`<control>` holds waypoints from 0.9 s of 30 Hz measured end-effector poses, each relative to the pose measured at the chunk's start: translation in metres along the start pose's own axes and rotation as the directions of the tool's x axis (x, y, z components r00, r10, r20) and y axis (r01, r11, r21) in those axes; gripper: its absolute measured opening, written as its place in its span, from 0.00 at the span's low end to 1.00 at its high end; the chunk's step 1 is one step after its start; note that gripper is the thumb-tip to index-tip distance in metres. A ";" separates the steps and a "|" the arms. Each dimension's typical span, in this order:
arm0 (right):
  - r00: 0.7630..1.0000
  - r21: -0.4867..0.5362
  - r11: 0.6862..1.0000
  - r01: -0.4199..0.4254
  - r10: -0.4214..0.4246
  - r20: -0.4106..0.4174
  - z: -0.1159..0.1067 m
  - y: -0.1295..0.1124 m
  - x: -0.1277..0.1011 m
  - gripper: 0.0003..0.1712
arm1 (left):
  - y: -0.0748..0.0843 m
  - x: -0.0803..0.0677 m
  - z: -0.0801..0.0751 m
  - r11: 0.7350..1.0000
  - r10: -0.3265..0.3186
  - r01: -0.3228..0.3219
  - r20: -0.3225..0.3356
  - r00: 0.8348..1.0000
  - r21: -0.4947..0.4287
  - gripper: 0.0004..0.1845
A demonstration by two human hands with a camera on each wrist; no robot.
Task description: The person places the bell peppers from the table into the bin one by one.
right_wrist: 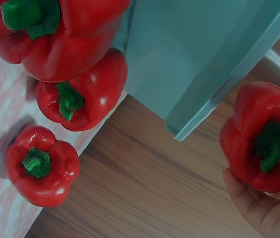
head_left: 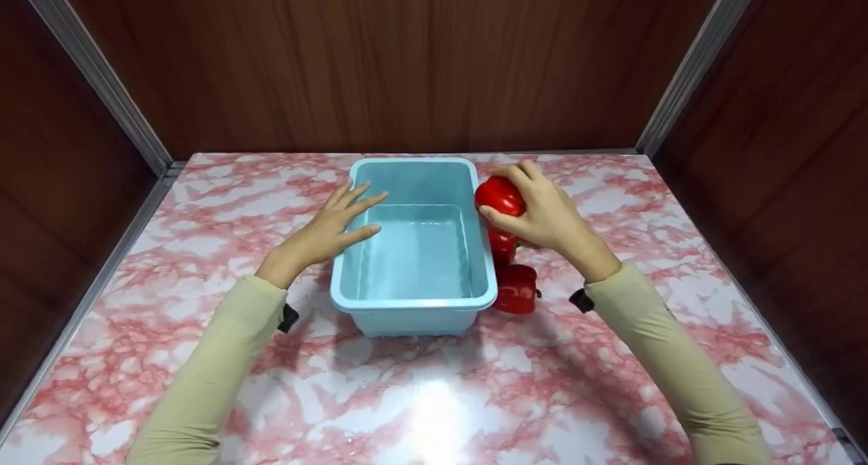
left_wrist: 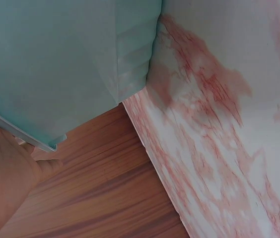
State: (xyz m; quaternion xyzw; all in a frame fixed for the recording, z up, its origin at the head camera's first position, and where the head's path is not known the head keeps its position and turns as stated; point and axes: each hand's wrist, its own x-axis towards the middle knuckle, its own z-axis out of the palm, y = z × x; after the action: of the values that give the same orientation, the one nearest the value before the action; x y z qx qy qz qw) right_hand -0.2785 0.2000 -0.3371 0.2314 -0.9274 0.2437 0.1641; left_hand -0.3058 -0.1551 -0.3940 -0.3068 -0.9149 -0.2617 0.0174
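Nearest, two cream sleeves [head_left: 203,377] reach in over a glossy pink-and-white marble-pattern table [head_left: 434,397]. Then the pale blue plastic tub [head_left: 413,299], rectangular, rounded corners, smooth walls; inside it looks bare, so likely nothing is loaded yet. Just right of the tub, touching or nearly touching its wall, red bell peppers lie on the table: one [head_left: 517,289] near the front corner, another [head_left: 502,243] behind it; the right wrist view shows three [right_wrist: 43,171] on the table, shiny waxy skin, lobed, green stems. The left hand [head_left: 329,228] rests at the tub's left rim, fingers straight and spread, gripping nothing. The right hand [head_left: 542,211] clasps a fourth red pepper [head_left: 500,195] lifted beside the far right rim, not yet over the tub. Judged progress: first pepper picked, three left. Beyond, dark wood-grain panel walls [head_left: 407,58] with metal corner strips.
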 end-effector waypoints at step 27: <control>0.999 0.009 0.999 0.034 -0.034 0.005 0.003 -0.008 0.002 0.34 | 0.000 0.000 0.000 1.000 0.006 -0.006 -0.008 1.000 -0.007 0.32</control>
State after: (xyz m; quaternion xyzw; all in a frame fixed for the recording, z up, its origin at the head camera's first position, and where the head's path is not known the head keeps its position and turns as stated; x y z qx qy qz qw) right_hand -0.2765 0.1912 -0.3360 0.2485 -0.9227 0.2442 0.1647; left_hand -0.3059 -0.1553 -0.3943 -0.3087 -0.9129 -0.2662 0.0206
